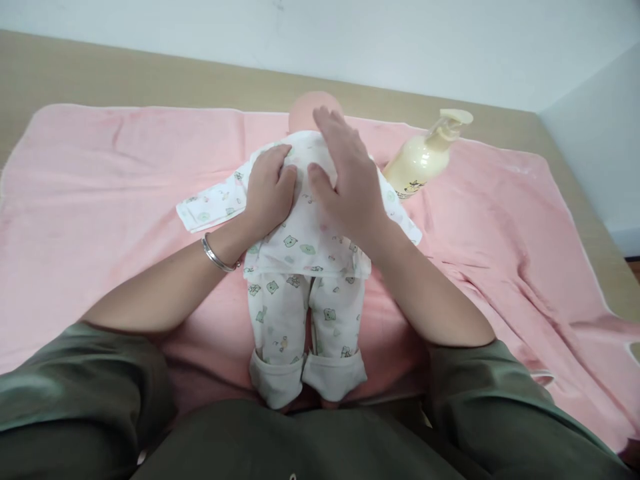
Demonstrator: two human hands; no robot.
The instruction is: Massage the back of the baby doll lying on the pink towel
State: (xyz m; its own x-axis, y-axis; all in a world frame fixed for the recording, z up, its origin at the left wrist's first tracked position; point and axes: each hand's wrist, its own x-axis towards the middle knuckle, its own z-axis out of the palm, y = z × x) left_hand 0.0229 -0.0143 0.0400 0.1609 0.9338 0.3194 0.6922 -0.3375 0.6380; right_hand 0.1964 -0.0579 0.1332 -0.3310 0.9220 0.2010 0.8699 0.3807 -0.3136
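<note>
A baby doll (300, 243) in a white printed top and matching trousers with turned-up cuffs lies stretched out in front of me. Its smooth head (305, 110) points away, and no face shows. My left hand (273, 187) rests on the left side of the doll's upper body, thumb apart from the fingers. Over the right side of the upper body is my right hand (353, 177), tilted on edge, fingers stretched and thumb spread. Whether its palm touches the cloth I cannot tell.
Under the doll spreads a pink blanket (110, 173), creased on the right, on a wooden table (150, 77). A pale yellow pump bottle (423, 157) leans or lies beside the doll's right-hand sleeve. A white wall (380, 47) stands behind the table.
</note>
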